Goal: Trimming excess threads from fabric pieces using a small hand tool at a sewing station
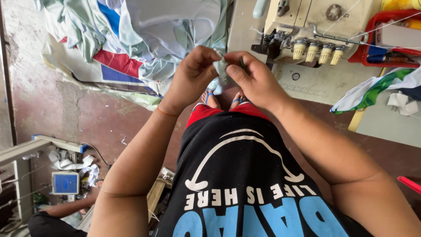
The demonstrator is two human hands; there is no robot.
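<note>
My left hand (193, 74) and my right hand (254, 79) meet in front of my chest, both pinching a small pale scrap of cloth (221, 68). The fingers of both hands are closed on it. A thin dark tool seems to poke out of my right hand, too small to tell what it is. Below the hands I see my black printed shirt (245, 184), red shorts and my feet in blue-strapped sandals on the floor.
A cream sewing machine (315, 30) with several thread knobs stands on a table at the upper right, beside a red tray (386, 39). Green and white fabric (377, 87) hangs off that table. A heap of pale cloth (144, 35) lies upper left. Another person's arm (61, 210) is lower left.
</note>
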